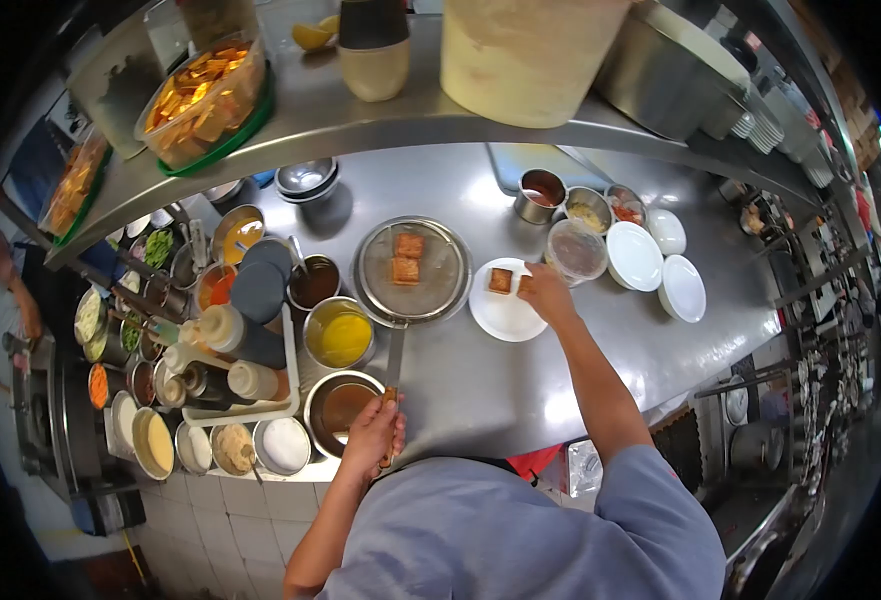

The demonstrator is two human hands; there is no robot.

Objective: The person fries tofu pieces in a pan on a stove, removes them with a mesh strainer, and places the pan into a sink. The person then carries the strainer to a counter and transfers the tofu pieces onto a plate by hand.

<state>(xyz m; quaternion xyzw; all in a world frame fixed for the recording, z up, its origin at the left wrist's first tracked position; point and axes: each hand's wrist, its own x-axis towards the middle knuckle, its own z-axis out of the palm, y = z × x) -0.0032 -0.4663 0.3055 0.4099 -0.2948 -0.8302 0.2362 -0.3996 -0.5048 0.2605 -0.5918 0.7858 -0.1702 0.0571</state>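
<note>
My left hand (373, 438) is closed around the wooden-ended handle of a round mesh strainer (440, 275). Two browned square food pieces (406, 259) lie on its mesh, one behind the other. To the right, my right hand (550, 295) reaches over a white plate (500, 320) with its fingers closed on a browned square piece (526, 284) at the plate's right side. Another such square (500, 281) rests on the plate beside it. The fingertips partly hide the piece they hold.
Left of the strainer stand sauce pots (314, 282), a pot of yellow liquid (344, 333) and a tray of squeeze bottles (290, 400). White bowls (634, 256) and small metal containers (540, 195) are at the right. A steel shelf (380, 125) crosses above the counter.
</note>
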